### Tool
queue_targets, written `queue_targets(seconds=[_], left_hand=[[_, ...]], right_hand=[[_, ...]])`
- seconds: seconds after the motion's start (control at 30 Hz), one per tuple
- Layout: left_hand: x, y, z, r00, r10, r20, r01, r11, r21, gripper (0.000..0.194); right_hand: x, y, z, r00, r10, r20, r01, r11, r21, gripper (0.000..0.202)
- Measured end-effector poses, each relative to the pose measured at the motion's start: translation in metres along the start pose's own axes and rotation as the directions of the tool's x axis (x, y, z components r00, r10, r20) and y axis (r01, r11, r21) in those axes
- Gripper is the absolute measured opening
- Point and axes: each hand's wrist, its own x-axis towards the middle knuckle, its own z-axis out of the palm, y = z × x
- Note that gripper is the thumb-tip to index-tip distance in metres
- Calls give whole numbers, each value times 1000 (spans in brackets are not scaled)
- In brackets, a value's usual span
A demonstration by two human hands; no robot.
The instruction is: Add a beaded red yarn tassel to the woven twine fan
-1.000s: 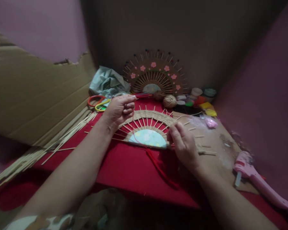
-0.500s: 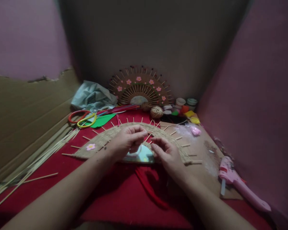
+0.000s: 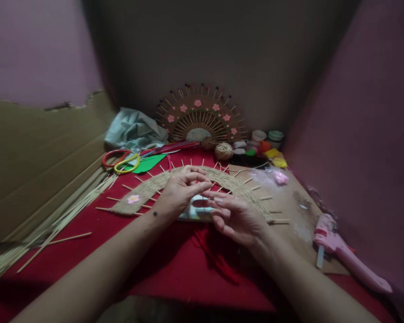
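Red cloth point(image 3: 148, 273) bears your woven fan point(image 3: 227, 179), beneath your left hand point(image 3: 180, 193), fingertips narrowed, and right hand point(image 3: 237, 220), loosely curled; grip on red thread point(image 3: 204, 206) between them unclear; step looks like thread-handling, next move seemingly calls for fine fingertip control

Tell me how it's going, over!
Left hand and right hand close together, thin red thread between. Semicircular tan woven fan beneath. Hands blocking view of its middle.
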Motion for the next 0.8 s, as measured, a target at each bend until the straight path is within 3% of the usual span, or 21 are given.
queue_targets(seconds=[0.13,0.2,0.33,0.4,0.5,0.6,0.67,0.73,0.8], left_hand=[[2,-7,-2,996,-51,69,57,994,-91,7],[1,-9,-1,987,-125,97,145,961,-236,7],[-1,-10,0,920,-307,243,389,789,-475,11],[-3,-11,2,897,-337,287,438,763,-475,22],[-6,-12,5,895,-351,277,444,764,-468,25],[-3,-8,5,919,-347,188,394,821,-412,19],[5,-3,-7,946,-321,41,318,897,-307,13],[20,2,-33,955,-258,-148,239,961,-137,12],[38,3,-71,936,-192,-296,219,974,61,15]], right_hand=[[11,-4,9,993,-71,94,75,996,-41,22],[16,-3,15,987,-96,128,106,991,-77,19],[24,4,19,983,-154,98,165,979,-120,20],[25,7,18,981,-183,67,189,977,-103,22],[25,9,17,982,-189,10,189,976,-112,22],[24,9,17,984,-171,-42,165,980,-112,21],[22,9,15,982,-172,-82,163,981,-102,20],[21,8,12,974,-184,-131,172,980,-100,21],[20,7,7,966,-190,-174,174,979,-103,22]])
